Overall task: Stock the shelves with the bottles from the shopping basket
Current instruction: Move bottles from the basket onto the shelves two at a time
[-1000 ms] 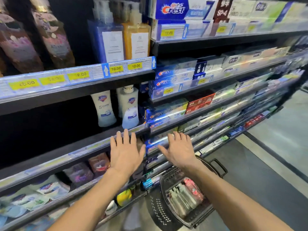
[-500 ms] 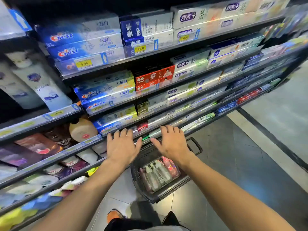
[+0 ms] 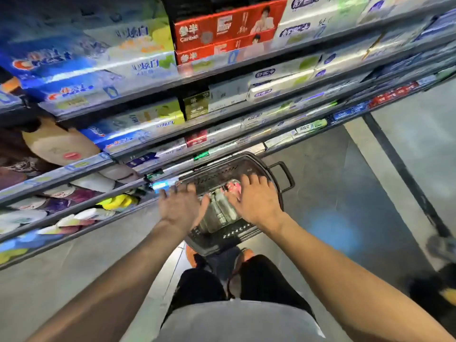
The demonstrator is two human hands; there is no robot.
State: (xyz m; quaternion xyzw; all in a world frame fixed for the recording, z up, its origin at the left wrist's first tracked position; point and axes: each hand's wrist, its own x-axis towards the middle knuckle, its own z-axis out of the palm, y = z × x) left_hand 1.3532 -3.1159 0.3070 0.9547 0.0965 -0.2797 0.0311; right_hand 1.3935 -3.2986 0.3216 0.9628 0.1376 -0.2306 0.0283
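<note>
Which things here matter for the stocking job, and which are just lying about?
Job: shopping basket, bottles inside it, shelves, left hand, right hand.
Lying about: red boxes, blue Crest boxes, yellow packs low down.

Bottles [image 3: 219, 211] in basket [image 3: 246, 166] on floor [image 3: 345, 193] before shelves [image 3: 222, 119].

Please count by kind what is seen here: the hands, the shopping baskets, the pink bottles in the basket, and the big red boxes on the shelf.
hands: 2 (left hand, right hand)
shopping basket: 1
pink bottle: 1
big red boxes: 2, stacked (upper, lower)
Total: 6
</note>
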